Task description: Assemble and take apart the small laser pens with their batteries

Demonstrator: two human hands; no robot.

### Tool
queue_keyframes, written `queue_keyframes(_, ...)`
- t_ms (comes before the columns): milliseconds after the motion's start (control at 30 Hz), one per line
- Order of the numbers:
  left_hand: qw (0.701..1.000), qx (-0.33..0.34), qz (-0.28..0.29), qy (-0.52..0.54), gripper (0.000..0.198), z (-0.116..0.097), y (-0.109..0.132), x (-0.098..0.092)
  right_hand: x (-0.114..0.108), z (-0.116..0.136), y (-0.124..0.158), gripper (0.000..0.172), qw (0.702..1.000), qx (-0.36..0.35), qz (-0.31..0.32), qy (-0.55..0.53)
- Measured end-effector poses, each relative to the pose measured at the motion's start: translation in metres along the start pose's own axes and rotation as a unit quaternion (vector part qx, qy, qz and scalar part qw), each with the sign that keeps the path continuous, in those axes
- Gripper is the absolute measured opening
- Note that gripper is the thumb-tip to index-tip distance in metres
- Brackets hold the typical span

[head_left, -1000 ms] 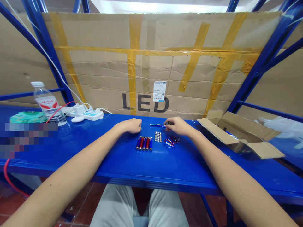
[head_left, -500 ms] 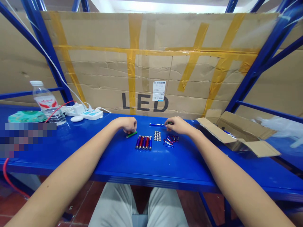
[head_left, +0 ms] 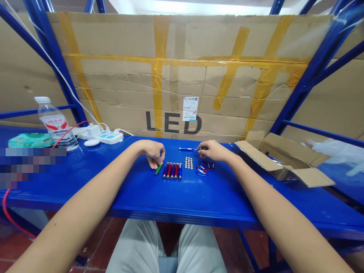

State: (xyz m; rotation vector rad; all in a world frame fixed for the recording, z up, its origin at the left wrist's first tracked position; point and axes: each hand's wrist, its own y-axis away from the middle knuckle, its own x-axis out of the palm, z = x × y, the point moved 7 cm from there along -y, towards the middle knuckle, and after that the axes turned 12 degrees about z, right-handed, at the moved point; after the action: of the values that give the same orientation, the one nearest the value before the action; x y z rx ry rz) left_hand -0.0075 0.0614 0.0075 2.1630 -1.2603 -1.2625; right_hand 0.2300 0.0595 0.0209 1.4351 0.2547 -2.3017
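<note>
Over a green tube [head_left: 157, 170], the left hand [head_left: 154, 152] bends downward.

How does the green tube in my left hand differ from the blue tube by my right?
The green tube slants toward you; the blue tube lies nearly crosswise. Your left hand covers the green tube's far end, while more of the blue tube shows, beside your right hand. Both are slim.

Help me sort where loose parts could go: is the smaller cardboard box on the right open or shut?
Open. The cardboard box has its flaps spread outward, and its inside shows between them.
</note>
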Motion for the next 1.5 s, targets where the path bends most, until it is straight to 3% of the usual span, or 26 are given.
queue_keyframes(467,1.000,0.019,0.017,0.018,0.030,-0.009,0.001,0.010,0.001,0.004,0.001,0.017,1.000,-0.003,0.008,-0.005)
queue_keyframes(600,1.000,-0.004,0.002,0.011,0.028,-0.009,0.006,0.009,0.000,0.009,0.003,0.015,1.000,-0.012,0.006,-0.002)
queue_keyframes(667,0.999,-0.010,-0.049,-0.015,0.023,-0.011,0.007,0.000,0.001,0.015,0.005,0.017,1.000,-0.026,0.008,0.000)
queue_keyframes(767,0.978,0.017,-0.187,-0.087,0.014,-0.022,0.008,-0.019,0.003,0.027,0.006,0.022,0.999,-0.051,0.008,-0.005)
queue_keyframes(867,0.930,0.111,-0.316,-0.153,0.012,-0.046,0.014,-0.024,0.005,0.038,0.006,0.023,0.997,-0.076,-0.013,-0.022)
queue_keyframes(933,0.897,0.213,-0.349,-0.167,0.015,-0.064,0.016,-0.015,0.008,0.043,0.005,0.021,0.995,-0.083,-0.024,-0.050)
queue_keyframes(1000,0.883,0.290,-0.338,-0.147,0.020,-0.076,0.014,-0.002,0.013,0.046,0.004,0.020,0.991,-0.085,-0.022,-0.102)
queue_keyframes(1100,0.873,0.355,-0.318,-0.109,0.026,-0.085,0.008,0.015,0.022,0.049,0.003,0.017,0.979,-0.097,0.004,-0.180)
queue_keyframes(1367,0.875,0.347,-0.335,-0.043,0.016,-0.085,-0.002,0.022,0.029,0.048,0.001,0.021,0.970,-0.115,0.030,-0.213)
queue_keyframes(1500,0.891,0.331,-0.310,0.013,0.012,-0.081,-0.005,0.021,0.030,0.045,-0.001,0.029,0.959,-0.119,0.038,-0.253)
